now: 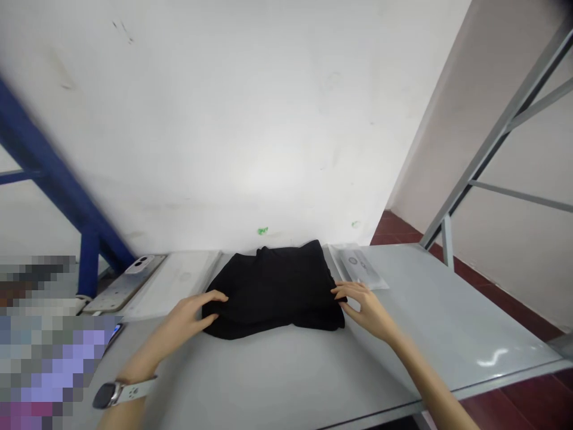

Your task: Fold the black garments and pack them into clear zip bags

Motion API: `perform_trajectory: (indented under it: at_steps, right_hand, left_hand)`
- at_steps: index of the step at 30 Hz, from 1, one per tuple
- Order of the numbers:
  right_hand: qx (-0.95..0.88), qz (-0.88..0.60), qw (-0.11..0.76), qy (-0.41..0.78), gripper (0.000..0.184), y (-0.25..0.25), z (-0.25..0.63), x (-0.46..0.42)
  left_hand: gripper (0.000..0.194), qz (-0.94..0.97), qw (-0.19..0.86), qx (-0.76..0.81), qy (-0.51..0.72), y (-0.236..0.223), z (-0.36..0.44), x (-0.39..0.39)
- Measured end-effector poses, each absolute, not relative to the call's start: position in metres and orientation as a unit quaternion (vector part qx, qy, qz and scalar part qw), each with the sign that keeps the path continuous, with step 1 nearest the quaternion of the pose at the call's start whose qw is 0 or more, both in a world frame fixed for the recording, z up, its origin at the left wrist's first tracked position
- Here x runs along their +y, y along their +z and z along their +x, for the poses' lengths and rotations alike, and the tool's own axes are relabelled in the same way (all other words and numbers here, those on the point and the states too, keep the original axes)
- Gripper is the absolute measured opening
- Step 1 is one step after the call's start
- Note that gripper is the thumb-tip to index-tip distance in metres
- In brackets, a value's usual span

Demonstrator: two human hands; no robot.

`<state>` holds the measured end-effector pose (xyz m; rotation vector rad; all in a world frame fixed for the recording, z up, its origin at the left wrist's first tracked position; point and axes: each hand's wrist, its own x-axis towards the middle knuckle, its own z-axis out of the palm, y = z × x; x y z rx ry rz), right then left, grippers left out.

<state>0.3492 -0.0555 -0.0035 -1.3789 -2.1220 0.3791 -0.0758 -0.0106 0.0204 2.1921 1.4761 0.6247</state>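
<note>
A folded black cloth garment [273, 292] lies in the middle of the grey table [425, 334], near the white wall. My left hand [192, 316] is at its left side, with the thumb and fingers around the bunched edge. My right hand [360, 304] pinches the garment's right edge between thumb and fingers. A white-strapped smartwatch [120, 391] sits on my left wrist. The garment's underside is hidden.
A clear plastic packet [358, 266] lies behind the garment at right. On the left are a white flat sheet [174, 280] and a perforated plate [120, 286] with a phone-like device [139, 264]. A blue steel frame [54, 167] and grey rack [505, 131] flank the table.
</note>
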Motion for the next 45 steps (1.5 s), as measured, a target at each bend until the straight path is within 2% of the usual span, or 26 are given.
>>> perform_trajectory:
  at_steps: [6,10,16,19,22,26,31,36,40,45]
  right_hand:
    - [-0.750,-0.504,0.341,0.259,0.022,0.005,0.352,-0.058]
    - [-0.744,-0.492,0.348,0.288,0.024,0.029,0.362,-0.066]
    - [-0.721,-0.474,0.357,0.359,0.026,0.044,0.371,-0.063]
    - [-0.685,-0.509,0.414,0.318,0.025,0.040,0.362,-0.037]
    - [-0.673,-0.562,0.428,0.220,0.021,0.032,0.351,0.000]
    - [-0.679,-0.631,0.361,0.104,0.018,0.015,0.341,0.041]
    - [-0.695,-0.659,0.285,0.052,0.024,-0.003,0.337,0.055]
    - [-0.732,-0.608,0.308,-0.008,0.042,0.007,0.297,0.042]
    - [-0.813,-0.516,0.270,0.020,0.051,0.001,0.237,0.029]
    - [-0.822,-0.537,0.181,0.055,0.052,-0.034,0.207,0.024]
  left_hand:
    - [0.036,0.764,0.196,0.551,0.275,0.032,-0.076,-0.014]
    - [0.035,0.750,0.186,0.561,0.296,0.045,-0.080,-0.026]
    - [0.036,0.743,0.141,0.582,0.300,0.037,-0.084,-0.036]
    - [0.037,0.744,0.097,0.594,0.290,0.036,-0.076,-0.019]
    - [0.037,0.749,0.054,0.610,0.254,0.039,-0.064,0.010]
    - [0.034,0.755,0.014,0.626,0.196,0.032,-0.052,0.043]
    - [0.030,0.763,-0.014,0.637,0.108,0.019,-0.054,0.053]
    - [0.037,0.786,-0.073,0.585,0.186,0.032,-0.033,0.039]
    - [0.043,0.854,-0.064,0.487,0.175,0.025,0.015,0.027]
    - [0.049,0.871,-0.027,0.485,0.077,-0.010,0.037,0.019]
